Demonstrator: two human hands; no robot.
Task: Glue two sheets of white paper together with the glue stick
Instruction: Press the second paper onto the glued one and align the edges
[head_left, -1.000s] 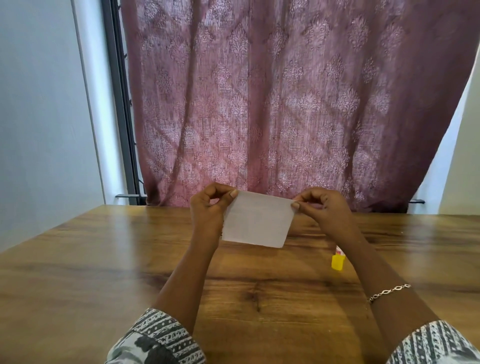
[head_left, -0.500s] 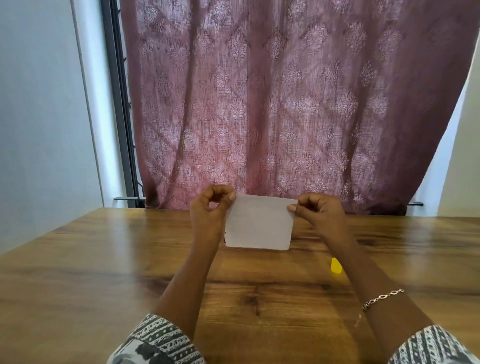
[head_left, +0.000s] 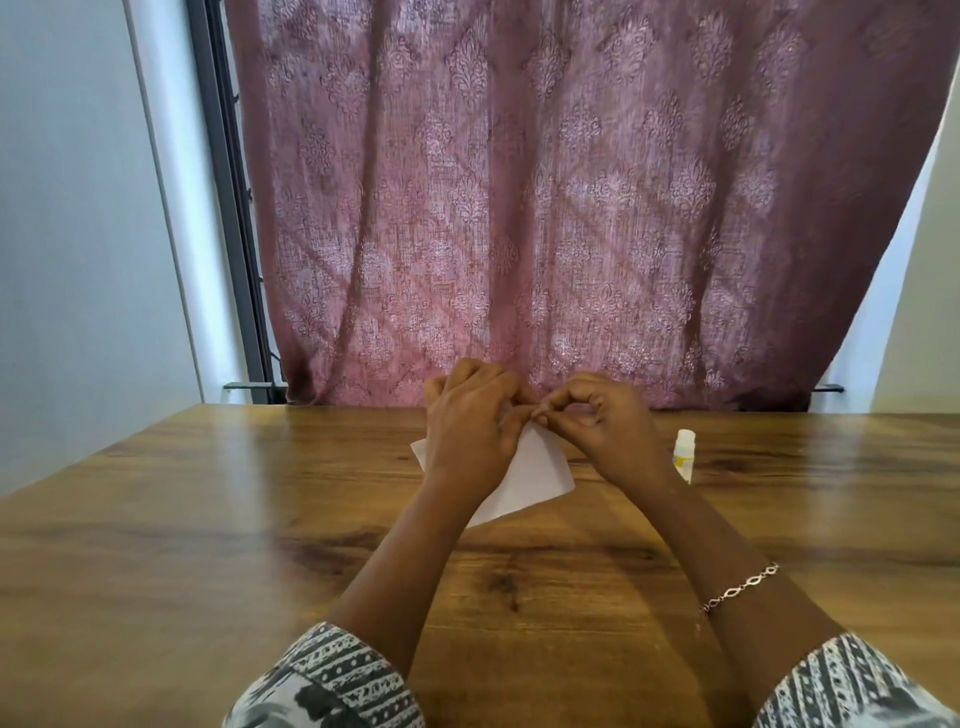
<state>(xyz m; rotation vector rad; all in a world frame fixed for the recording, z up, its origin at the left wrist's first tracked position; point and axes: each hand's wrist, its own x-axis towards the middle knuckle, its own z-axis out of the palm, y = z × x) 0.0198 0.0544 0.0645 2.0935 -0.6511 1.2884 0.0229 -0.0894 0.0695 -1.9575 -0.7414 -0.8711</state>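
The left hand (head_left: 475, 421) lies palm-down over the white paper (head_left: 530, 475), its back to the camera and its fingers curled forward over the paper's far edge; the fingertips are hidden, so whether it pinches the sheet or only presses on it cannot be told. The right hand (head_left: 605, 423) meets it at the paper's upper corner, thumb and forefinger closed together in a pinch, the other fingers bent in a loose arch behind. The two hands touch at that corner. The paper spreads out beneath and between them, one corner showing left of the left hand and its lower part running toward the camera under the left wrist, down on or just over the wooden table (head_left: 208, 519); only one sheet can be made out. The glue stick (head_left: 683, 454) stands upright, capped, just right of the right wrist. A bracelet (head_left: 740, 590) circles the right forearm.
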